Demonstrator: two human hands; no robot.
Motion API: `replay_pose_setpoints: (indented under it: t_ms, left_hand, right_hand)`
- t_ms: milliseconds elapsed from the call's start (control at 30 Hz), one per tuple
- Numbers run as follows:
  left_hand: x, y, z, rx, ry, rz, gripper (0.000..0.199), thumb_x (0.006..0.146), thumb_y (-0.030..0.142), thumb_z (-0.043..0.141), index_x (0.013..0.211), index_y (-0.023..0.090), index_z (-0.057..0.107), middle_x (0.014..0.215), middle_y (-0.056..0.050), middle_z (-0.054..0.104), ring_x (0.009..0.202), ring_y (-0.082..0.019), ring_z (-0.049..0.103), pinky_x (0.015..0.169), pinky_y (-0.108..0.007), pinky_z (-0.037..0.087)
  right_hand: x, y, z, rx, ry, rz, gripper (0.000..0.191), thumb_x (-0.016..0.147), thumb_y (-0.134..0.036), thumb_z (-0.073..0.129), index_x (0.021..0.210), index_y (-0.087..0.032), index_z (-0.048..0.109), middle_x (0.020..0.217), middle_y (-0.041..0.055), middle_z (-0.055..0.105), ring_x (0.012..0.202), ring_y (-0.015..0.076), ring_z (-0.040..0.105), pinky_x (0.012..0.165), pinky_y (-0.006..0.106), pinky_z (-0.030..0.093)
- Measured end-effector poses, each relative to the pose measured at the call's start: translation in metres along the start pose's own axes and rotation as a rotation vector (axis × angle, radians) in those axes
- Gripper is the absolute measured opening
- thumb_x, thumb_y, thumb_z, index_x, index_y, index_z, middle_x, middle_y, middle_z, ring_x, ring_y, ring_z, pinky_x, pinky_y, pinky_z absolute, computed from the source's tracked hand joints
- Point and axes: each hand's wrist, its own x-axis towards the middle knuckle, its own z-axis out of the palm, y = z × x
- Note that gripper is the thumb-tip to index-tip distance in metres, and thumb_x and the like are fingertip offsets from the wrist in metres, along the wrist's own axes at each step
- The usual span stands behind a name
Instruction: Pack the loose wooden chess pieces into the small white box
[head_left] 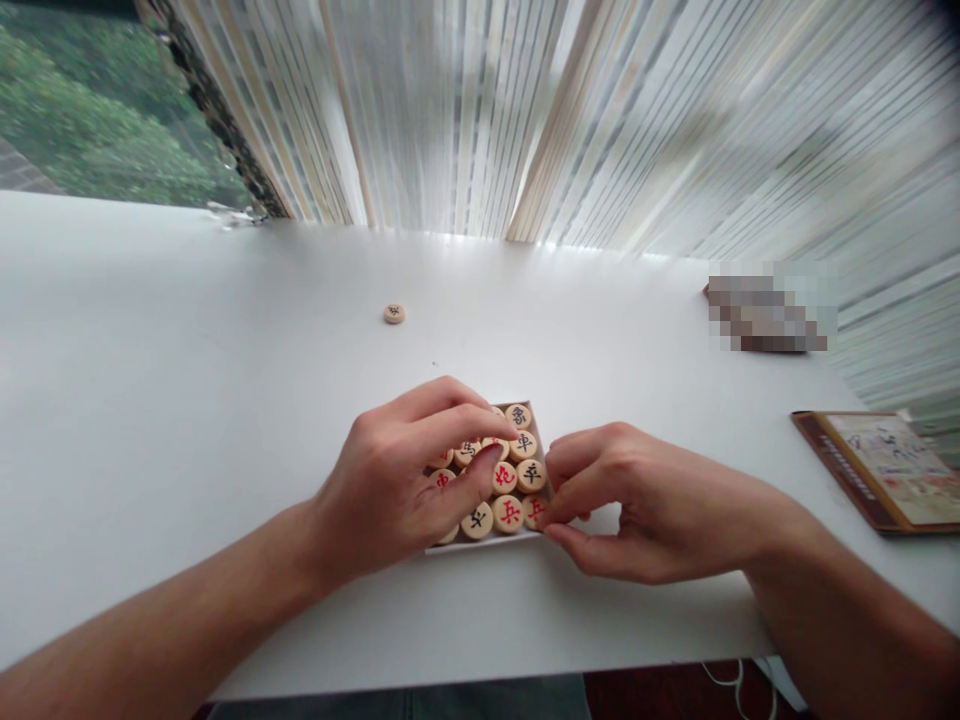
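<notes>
A shallow white box [484,543] near the table's front edge holds several round wooden pieces marked with red or black characters. My left hand [420,470] reaches over the box's left part, fingers apart, its tips over the pieces; it hides some of them. At the box's right side is my right hand [637,500], its thumb and fingertips closed on the front right corner, beside a red-marked piece [535,511]. Whether it grips the box or that piece is unclear. One loose piece [394,314] lies on the table beyond the box.
The white table [187,400] reaches back to a striped curtain [450,120], with a window at the far left. On the right lie a brown-edged booklet [892,470] and a blurred-out object [772,312] behind it.
</notes>
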Motion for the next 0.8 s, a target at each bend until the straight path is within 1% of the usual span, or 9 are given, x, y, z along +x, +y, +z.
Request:
replay_pose_setpoints:
  t_ms: [67,200,267,333,467,633,767,800]
  left_hand:
    - [0.0005,-0.0006,0.0004,0.001,0.008,0.005,0.016,0.093,0.004,0.068,0.101,0.014,0.077,0.096,-0.006,0.076,0.087,-0.013,0.073,0.080,-0.022,0.059]
    - [0.0000,-0.0008,0.0001,-0.004,0.011,0.009,0.017,0.093,0.003,0.067,0.101,0.015,0.076,0.097,-0.006,0.075,0.087,-0.013,0.072,0.080,-0.022,0.059]
    - [-0.0005,-0.0007,-0.0002,-0.003,0.015,0.011,0.016,0.093,0.003,0.068,0.101,0.014,0.076,0.097,-0.006,0.075,0.088,-0.013,0.072,0.081,-0.022,0.058]
    - [-0.0007,-0.0009,-0.0001,-0.003,0.013,0.013,0.016,0.093,0.003,0.068,0.102,0.013,0.077,0.097,-0.006,0.075,0.088,-0.013,0.072,0.081,-0.022,0.058]
    - [-0.0009,-0.0016,0.0007,-0.008,0.011,0.007,0.016,0.093,0.002,0.067,0.101,0.012,0.077,0.096,-0.006,0.075,0.088,-0.012,0.072,0.082,-0.021,0.057]
    - [-0.0010,-0.0030,0.0006,-0.011,0.008,0.001,0.016,0.092,0.002,0.068,0.102,0.011,0.078,0.097,-0.007,0.075,0.088,-0.012,0.072,0.082,-0.020,0.057]
    - [-0.0007,-0.0059,-0.0008,0.003,0.019,-0.015,0.018,0.092,0.002,0.068,0.102,0.013,0.078,0.097,-0.005,0.075,0.087,-0.011,0.071,0.082,-0.020,0.056]
    - [-0.0004,-0.0067,-0.0013,0.002,0.023,-0.019,0.017,0.093,0.002,0.068,0.101,0.013,0.078,0.096,-0.005,0.075,0.086,-0.011,0.071,0.082,-0.020,0.056]
  right_hand:
    - [0.0006,0.0003,0.0002,0.008,0.011,-0.008,0.023,0.086,-0.005,0.061,0.071,-0.019,0.072,0.075,0.0041,0.068,0.066,0.0146,0.059,0.064,0.027,0.045]
    - [0.0000,0.0024,-0.0024,0.005,0.109,-0.032,0.026,0.089,-0.009,0.060,0.065,-0.017,0.068,0.065,0.0013,0.058,0.058,0.0108,0.050,0.057,0.024,0.039]
    - [-0.0004,0.0038,-0.0036,0.008,0.135,-0.043,0.028,0.089,-0.009,0.059,0.063,-0.016,0.067,0.063,0.0004,0.055,0.056,0.0095,0.047,0.055,0.023,0.037]
    - [-0.0003,0.0050,-0.0036,0.026,0.126,-0.054,0.029,0.089,-0.008,0.058,0.062,-0.015,0.065,0.063,0.0003,0.054,0.056,0.0089,0.046,0.055,0.022,0.036]
    - [0.0009,0.0052,-0.0016,0.046,0.063,-0.049,0.027,0.086,-0.009,0.057,0.060,-0.016,0.059,0.063,-0.0003,0.052,0.056,0.0085,0.044,0.056,0.023,0.035]
    - [0.0016,0.0047,-0.0016,0.074,0.098,-0.062,0.027,0.085,-0.007,0.056,0.059,-0.016,0.057,0.063,-0.0005,0.051,0.056,0.0080,0.044,0.057,0.021,0.037]
    - [0.0009,0.0051,-0.0005,0.070,0.045,-0.038,0.024,0.083,-0.007,0.057,0.060,-0.016,0.057,0.063,-0.0006,0.051,0.057,0.0087,0.044,0.057,0.022,0.037]
    - [0.0004,0.0050,-0.0001,0.067,0.049,-0.039,0.024,0.083,-0.008,0.057,0.061,-0.016,0.058,0.062,-0.0005,0.051,0.056,0.0089,0.044,0.056,0.023,0.036]
